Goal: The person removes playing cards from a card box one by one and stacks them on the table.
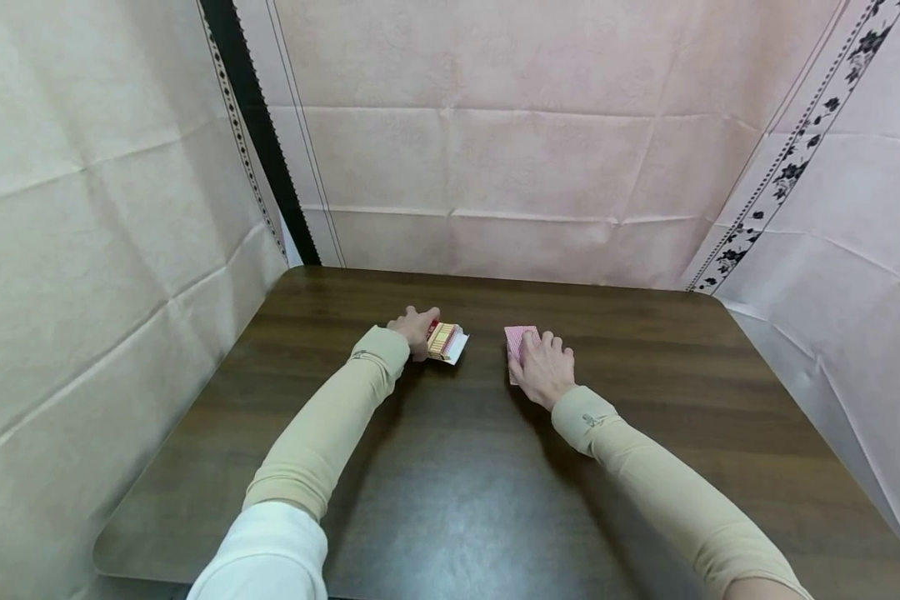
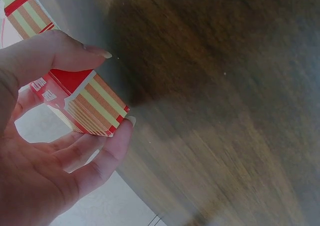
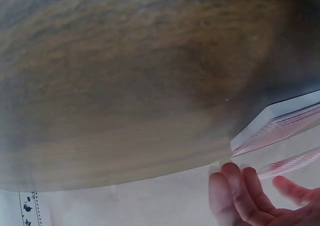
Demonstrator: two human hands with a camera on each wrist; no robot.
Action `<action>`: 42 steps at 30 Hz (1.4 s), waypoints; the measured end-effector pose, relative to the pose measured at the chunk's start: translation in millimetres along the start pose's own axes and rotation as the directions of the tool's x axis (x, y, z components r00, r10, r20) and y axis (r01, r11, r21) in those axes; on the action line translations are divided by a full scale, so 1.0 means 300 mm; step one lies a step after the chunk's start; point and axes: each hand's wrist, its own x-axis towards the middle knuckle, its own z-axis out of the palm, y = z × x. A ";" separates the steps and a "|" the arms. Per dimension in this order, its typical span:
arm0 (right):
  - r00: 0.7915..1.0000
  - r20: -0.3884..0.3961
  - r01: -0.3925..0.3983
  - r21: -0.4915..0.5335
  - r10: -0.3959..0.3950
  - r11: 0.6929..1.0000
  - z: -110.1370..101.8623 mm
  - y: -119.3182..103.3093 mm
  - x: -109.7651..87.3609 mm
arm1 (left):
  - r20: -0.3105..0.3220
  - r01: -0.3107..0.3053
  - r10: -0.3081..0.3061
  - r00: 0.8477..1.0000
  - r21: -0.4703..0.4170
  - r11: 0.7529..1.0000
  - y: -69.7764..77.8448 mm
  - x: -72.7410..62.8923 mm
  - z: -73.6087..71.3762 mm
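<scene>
In the head view my left hand (image 1: 416,330) holds a red-and-yellow striped playing-card box (image 1: 444,340) over the table, with its pale flap sticking out to the right. The left wrist view shows the left thumb along one side of the box (image 2: 95,100) and fingers beneath its end. To the right, my right hand (image 1: 547,369) is over pink-patterned playing cards (image 1: 519,335). A stack of cards (image 3: 280,131) appears at the right in the right wrist view, with a separate pink card (image 3: 295,162) apart from it at the right hand (image 3: 255,198). The right thumb's contact is hidden.
A dark brown wooden table (image 1: 435,483) with rounded corners lies under both arms. Creased pale cloth (image 1: 525,158) hangs behind it and at both sides. A black strip (image 1: 270,133) runs down the cloth at the back left.
</scene>
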 end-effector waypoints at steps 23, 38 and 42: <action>0.987 0.131 -0.085 -0.052 0.091 0.995 0.007 -0.026 0.004 | -0.006 0.007 -0.007 1.000 -0.001 1.000 0.018 -0.014 -0.005; 0.991 -0.046 0.130 0.115 -0.126 0.985 -0.060 -0.062 0.031 | 0.006 0.002 -0.003 1.000 0.009 1.000 0.045 0.015 0.008; 0.929 -0.075 0.369 0.175 -0.362 0.913 -0.065 -0.098 0.034 | 0.002 -0.009 0.009 1.000 0.020 1.000 0.060 0.008 0.011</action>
